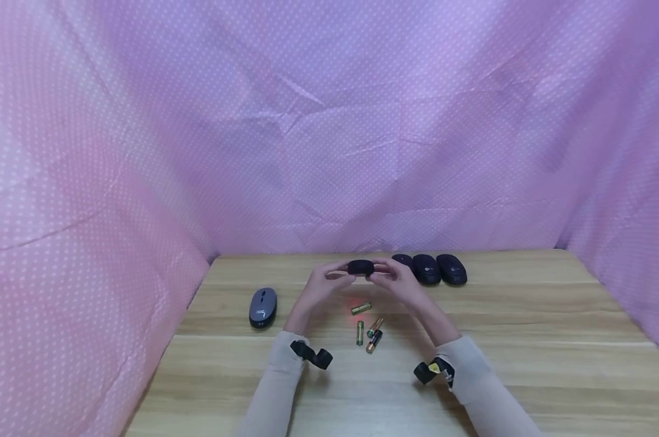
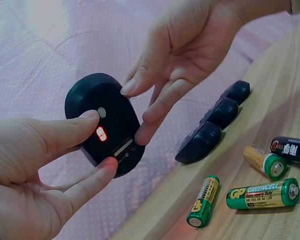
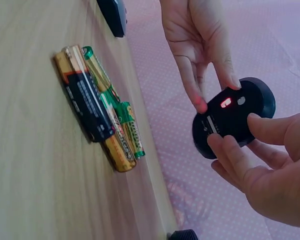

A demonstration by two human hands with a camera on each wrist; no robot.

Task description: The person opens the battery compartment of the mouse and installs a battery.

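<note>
A black computer mouse is held up off the table between both hands. Its underside, with a glowing red sensor window, faces the wrist cameras. My left hand grips one side, its thumb and a finger lying on the underside in the left wrist view. From the other side my right hand pinches it between thumb and fingers, as the right wrist view also shows. On the table below the hands lie several AA batteries: green-and-gold ones and a black-and-copper one.
Three more black mice stand side by side at the back, just beyond the right hand. A grey mouse sits to the left on the wooden table. Pink dotted cloth hangs behind and along both sides.
</note>
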